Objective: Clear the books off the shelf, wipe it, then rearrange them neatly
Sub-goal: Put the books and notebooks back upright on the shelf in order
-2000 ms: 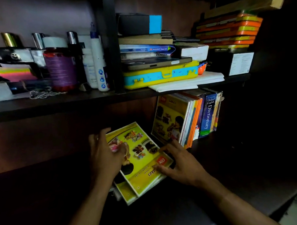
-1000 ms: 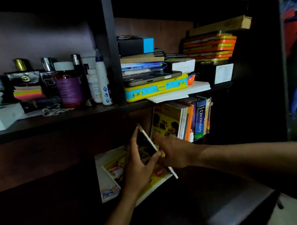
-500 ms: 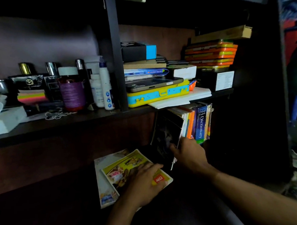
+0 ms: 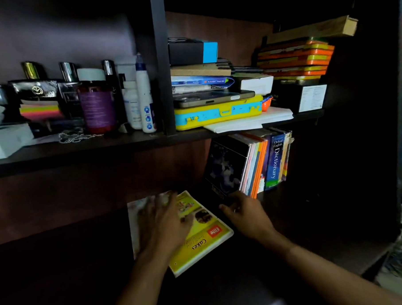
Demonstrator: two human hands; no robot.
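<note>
A yellow "Cakes" book (image 4: 199, 242) lies flat on the dark lower shelf (image 4: 302, 217), on top of a paler book (image 4: 134, 210). My left hand (image 4: 164, 220) rests flat on these two, fingers spread and blurred. Upright against the shelf's back stands a row of books: a dark-covered book (image 4: 226, 167) at its left end, thin orange ones (image 4: 257, 163), then a blue Oxford English Dictionary (image 4: 275, 160). My right hand (image 4: 246, 213) hovers just below the dark book's bottom edge, fingers loosely bent, holding nothing that I can make out.
The upper shelf (image 4: 80, 148) carries bottles (image 4: 144, 95), a purple jar (image 4: 97, 106), a yellow-and-blue case (image 4: 216, 113) under a tablet, stacked boxes, and orange-and-yellow trays (image 4: 295, 58). A black post (image 4: 161, 61) divides it. White papers (image 4: 251, 121) overhang its edge.
A book lifted from the flat pile has joined the upright row, dark cover outward. My right hand let go and dropped below it. My left hand slid up over the flat books.
</note>
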